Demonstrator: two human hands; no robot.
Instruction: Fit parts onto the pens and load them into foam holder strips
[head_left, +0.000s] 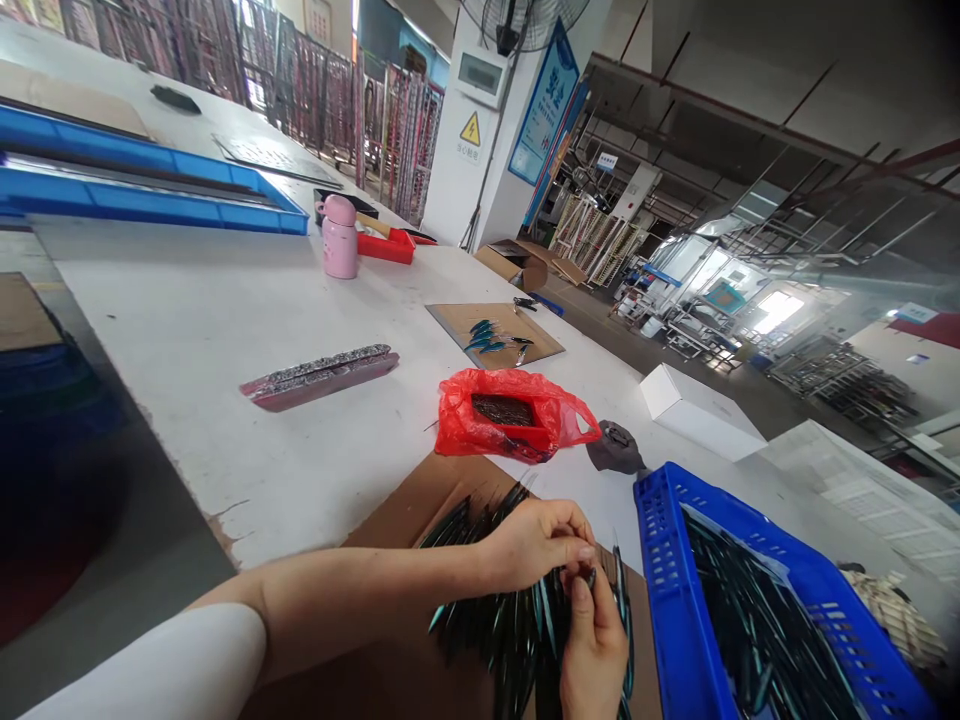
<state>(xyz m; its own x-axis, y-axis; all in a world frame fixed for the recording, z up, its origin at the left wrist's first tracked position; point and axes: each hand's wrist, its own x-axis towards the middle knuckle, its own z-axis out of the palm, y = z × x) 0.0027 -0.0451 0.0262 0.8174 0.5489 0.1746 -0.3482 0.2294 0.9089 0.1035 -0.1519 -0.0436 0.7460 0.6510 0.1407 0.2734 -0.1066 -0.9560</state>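
Note:
My left hand (536, 540) reaches in from the left, its fingers closed in a pinch against those of my right hand (596, 645). A small dark piece (591, 577) shows at the fingertips of my right hand; most of it is hidden. Whatever my left fingers grip cannot be made out. Below both hands, many slender, pointed, glossy dark-teal pieces (517, 630) lie in a pile on brown cardboard (375, 525). Just beyond, a red plastic bag (457, 415) stands open around a dark bundle of thin strips (502, 408).
A blue crate (667, 590) full of similar pieces stands at right. Beyond are a dark cloth lump (615, 450), a white box (697, 410), a cardboard sheet (450, 318) with several teal pieces, a long wrapped bundle (322, 375), a pink bottle (340, 240) and a blue tray (225, 210).

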